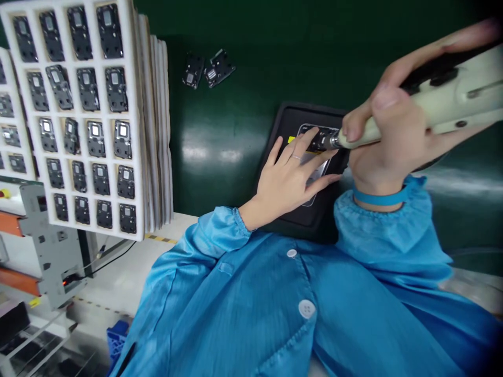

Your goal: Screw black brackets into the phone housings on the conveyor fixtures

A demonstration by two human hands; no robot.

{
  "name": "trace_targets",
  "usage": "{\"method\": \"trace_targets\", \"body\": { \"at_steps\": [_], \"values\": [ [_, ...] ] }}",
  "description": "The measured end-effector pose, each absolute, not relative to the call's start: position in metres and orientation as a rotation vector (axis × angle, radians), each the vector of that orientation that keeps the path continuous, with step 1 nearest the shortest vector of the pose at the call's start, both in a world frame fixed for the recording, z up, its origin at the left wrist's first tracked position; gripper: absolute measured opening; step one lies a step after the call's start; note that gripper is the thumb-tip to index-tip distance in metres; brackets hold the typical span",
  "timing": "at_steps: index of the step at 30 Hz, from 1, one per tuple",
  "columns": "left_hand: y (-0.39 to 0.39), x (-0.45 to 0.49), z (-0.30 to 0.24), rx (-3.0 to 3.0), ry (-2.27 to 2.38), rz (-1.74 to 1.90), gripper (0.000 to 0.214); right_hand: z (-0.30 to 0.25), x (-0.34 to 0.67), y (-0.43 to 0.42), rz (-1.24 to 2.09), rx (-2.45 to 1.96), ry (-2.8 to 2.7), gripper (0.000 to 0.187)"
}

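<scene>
My right hand [393,131] grips a cream-coloured electric screwdriver [451,99], its metal tip pointing left onto a small part [320,137] seated in a black fixture [288,118] on the green belt. My left hand [293,175] lies flat on that fixture with fingers spread, pressing beside the part just below the screwdriver tip. A ring shows on one finger. Both arms wear blue smock sleeves, and a blue wrist strap [379,199] circles my right wrist.
A stack of white trays [135,120] holding several small black parts stands at the left. Two loose black parts [208,68] lie on the green belt [220,131] behind the fixture. A grey metal bracket [49,246] and orange rails sit at lower left.
</scene>
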State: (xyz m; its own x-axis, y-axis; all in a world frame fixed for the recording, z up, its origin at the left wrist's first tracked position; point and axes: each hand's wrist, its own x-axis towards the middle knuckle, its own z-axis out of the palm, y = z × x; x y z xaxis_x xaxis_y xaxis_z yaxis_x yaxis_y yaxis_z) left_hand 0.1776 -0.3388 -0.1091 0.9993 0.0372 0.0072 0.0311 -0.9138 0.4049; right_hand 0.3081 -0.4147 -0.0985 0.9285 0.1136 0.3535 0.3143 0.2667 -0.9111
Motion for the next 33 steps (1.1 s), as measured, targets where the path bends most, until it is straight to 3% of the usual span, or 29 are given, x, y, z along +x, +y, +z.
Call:
{"method": "trace_targets", "body": {
  "at_steps": [2,4,18,30,33],
  "values": [
    [-0.339,0.178,-0.108,2.7,0.073,0.023,0.058,-0.102,0.31,-0.41,-0.127,-1.251,-0.518,0.052],
    [-0.34,0.179,-0.108,2.689,0.077,0.023,0.059,-0.107,0.312,-0.411,-0.117,-1.238,-0.551,0.05],
    [-0.341,0.18,-0.113,2.674,0.086,0.05,0.049,-0.123,0.315,-0.405,-0.093,-1.192,-0.374,0.091],
    [-0.341,0.181,-0.116,2.669,0.057,0.001,0.045,-0.112,0.296,-0.409,-0.103,-1.393,-0.64,0.033],
    [-0.339,0.177,-0.107,2.68,0.03,-0.039,0.047,-0.116,0.297,-0.411,-0.138,-1.406,-0.671,0.033]
  ]
}}
